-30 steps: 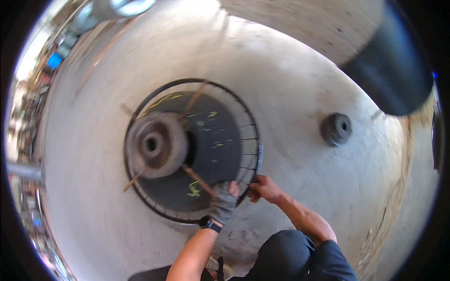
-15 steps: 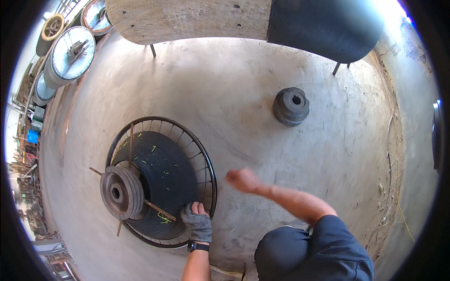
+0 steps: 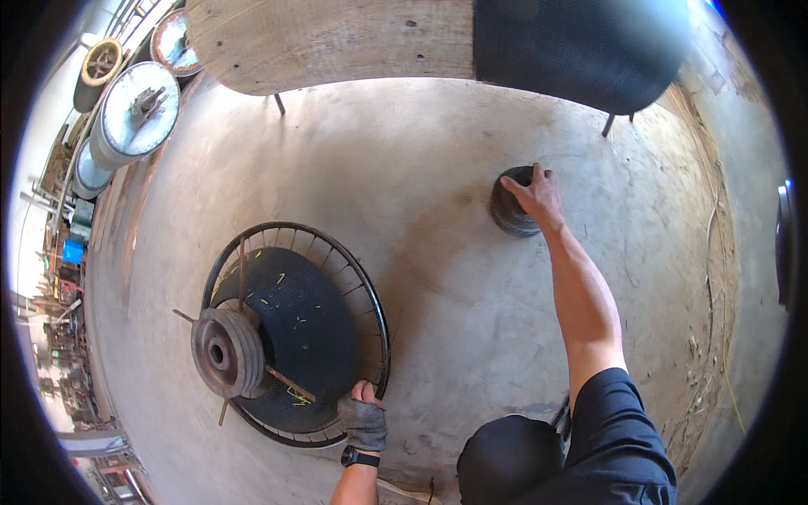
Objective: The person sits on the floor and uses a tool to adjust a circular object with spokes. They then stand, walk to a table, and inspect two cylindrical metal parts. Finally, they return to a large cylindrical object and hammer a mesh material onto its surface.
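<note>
My left hand (image 3: 364, 418), in a grey fingerless glove, has its fingers curled at the lower right of a thin black ring with wire spokes (image 3: 376, 307). Inside the ring lies a textured black disc (image 3: 316, 337) with yellow marks. On the disc's left side rests a grooved grey metal pulley (image 3: 244, 352), with thin rusty bars sticking out around it. My bare right hand (image 3: 539, 198) reaches far forward, thumb and fingers spread around the top of a dark, stepped metal cylinder (image 3: 507, 210) on the floor. The hand covers part of the cylinder's top.
A bench with a wooden half (image 3: 337, 46) and a black ribbed half (image 3: 581, 50) stands ahead on thin legs. Metal drums (image 3: 139, 109) line the far left, above cluttered tools and a blue box (image 3: 73, 251). A cable (image 3: 714, 227) runs along the right wall.
My right hand has moved forward and right from beside the ring onto the dark cylinder. My left hand stays at the ring. The view has shifted slightly.
</note>
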### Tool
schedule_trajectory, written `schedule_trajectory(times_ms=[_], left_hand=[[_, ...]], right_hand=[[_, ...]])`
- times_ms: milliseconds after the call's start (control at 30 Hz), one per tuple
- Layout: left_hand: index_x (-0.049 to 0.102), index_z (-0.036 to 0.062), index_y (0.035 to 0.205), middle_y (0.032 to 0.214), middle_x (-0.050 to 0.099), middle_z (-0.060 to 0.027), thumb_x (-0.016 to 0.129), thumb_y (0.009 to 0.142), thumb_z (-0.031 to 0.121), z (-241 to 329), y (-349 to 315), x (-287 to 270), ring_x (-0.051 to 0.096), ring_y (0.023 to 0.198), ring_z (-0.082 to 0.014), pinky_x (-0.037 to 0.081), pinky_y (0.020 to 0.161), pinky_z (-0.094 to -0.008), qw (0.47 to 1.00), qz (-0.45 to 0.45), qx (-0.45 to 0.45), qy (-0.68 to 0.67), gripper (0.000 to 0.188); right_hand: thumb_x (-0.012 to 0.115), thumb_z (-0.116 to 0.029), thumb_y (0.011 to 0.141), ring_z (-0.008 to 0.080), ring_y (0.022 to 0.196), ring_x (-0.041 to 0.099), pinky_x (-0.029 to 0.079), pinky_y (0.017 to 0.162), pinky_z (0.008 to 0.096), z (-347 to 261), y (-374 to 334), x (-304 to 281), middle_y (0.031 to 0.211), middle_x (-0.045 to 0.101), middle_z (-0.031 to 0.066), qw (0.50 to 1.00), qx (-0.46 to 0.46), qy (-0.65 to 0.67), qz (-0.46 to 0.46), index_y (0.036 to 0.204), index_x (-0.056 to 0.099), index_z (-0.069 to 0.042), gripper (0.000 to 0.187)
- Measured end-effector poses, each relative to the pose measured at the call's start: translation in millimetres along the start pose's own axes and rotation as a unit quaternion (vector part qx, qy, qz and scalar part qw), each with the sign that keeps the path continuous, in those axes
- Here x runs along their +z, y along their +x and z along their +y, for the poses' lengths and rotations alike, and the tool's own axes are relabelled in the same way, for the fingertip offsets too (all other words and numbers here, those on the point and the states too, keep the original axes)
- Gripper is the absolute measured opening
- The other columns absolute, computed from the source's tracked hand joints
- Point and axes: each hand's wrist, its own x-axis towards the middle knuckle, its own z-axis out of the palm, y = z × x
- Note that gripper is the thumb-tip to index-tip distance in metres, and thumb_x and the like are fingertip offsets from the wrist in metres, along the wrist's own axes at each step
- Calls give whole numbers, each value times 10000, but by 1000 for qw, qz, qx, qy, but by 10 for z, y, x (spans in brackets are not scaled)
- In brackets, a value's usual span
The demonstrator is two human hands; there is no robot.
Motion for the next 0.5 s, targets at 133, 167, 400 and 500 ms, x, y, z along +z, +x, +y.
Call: schedule_trajectory(times_ms=[133, 167, 400, 500], left_hand=[[603, 25, 1165, 1164, 637, -172, 664, 754, -4, 1, 19, 19, 639, 982, -382, 525, 808, -480, 999, 0, 37, 17, 417], [596, 24, 1163, 1159, 634, -175, 660, 748, -10, 15, -11, 5, 636, 979, -384, 521, 805, -483, 999, -7, 42, 25, 421], [565, 43, 1187, 1132, 646, -174, 668, 782, 9, 7, -22, 136, 655, 926, -375, 540, 774, -480, 997, 3, 77, 15, 418], [584, 40, 1179, 1134, 654, -167, 679, 806, 25, 125, 46, 82, 660, 902, -367, 542, 761, -476, 996, 4, 79, 43, 385]], right_hand=[[738, -657, 760, 457, 1207, 551, 467, 1009, 514, -47, -149, 107, 1293, 556, 284, 1000, -20, 9, 9, 1435, 474, 18, 990], [741, -645, 762, 456, 1206, 551, 465, 1005, 518, -93, -202, 123, 1289, 556, 285, 999, -31, 18, -2, 1439, 466, 19, 987], [693, -312, 885, 473, 1312, 458, 315, 1157, 526, -368, -820, 376, 1362, 510, 300, 973, -113, 70, 187, 1443, 429, 33, 707], [648, -93, 884, 475, 1301, 470, 407, 1103, 506, -329, -1829, 370, 1382, 497, 289, 926, -239, 262, 126, 1419, 459, 13, 577]])
